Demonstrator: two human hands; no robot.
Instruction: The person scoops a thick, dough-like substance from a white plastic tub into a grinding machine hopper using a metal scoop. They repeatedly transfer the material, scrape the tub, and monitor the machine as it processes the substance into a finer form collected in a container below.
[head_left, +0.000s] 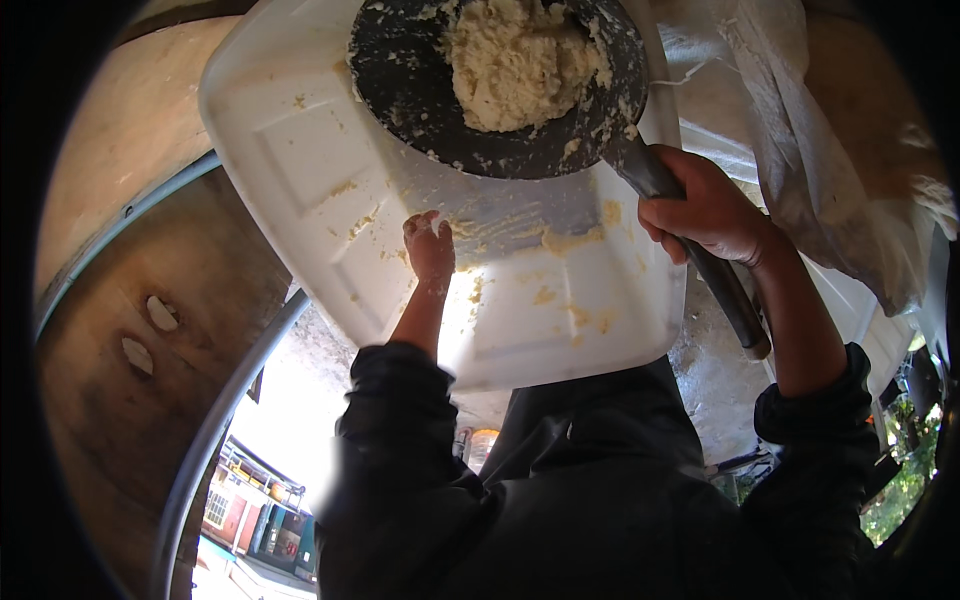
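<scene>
My right hand (701, 202) is wrapped around the dark handle (724, 289) of a black frying pan (405, 82). A lump of pale, sticky dough (517, 67) sits in the pan, and smears of it cling to the pan's inside and rim. The pan is over the far part of a white plastic tub (300, 150). My left hand (430, 247) is inside the tub, below the pan, with white residue on its fingertips. Its thumb stands apart from the curled fingers and I see nothing held. Yellowish dough residue (574, 241) streaks the tub's bottom and near wall.
A whitish woven plastic sack (795, 165) hangs to the right of the tub. On the left is a brown panel (165, 390) with two holes, edged by a metal tube (225, 405). Bright daylight and a building (255, 517) show at the lower left.
</scene>
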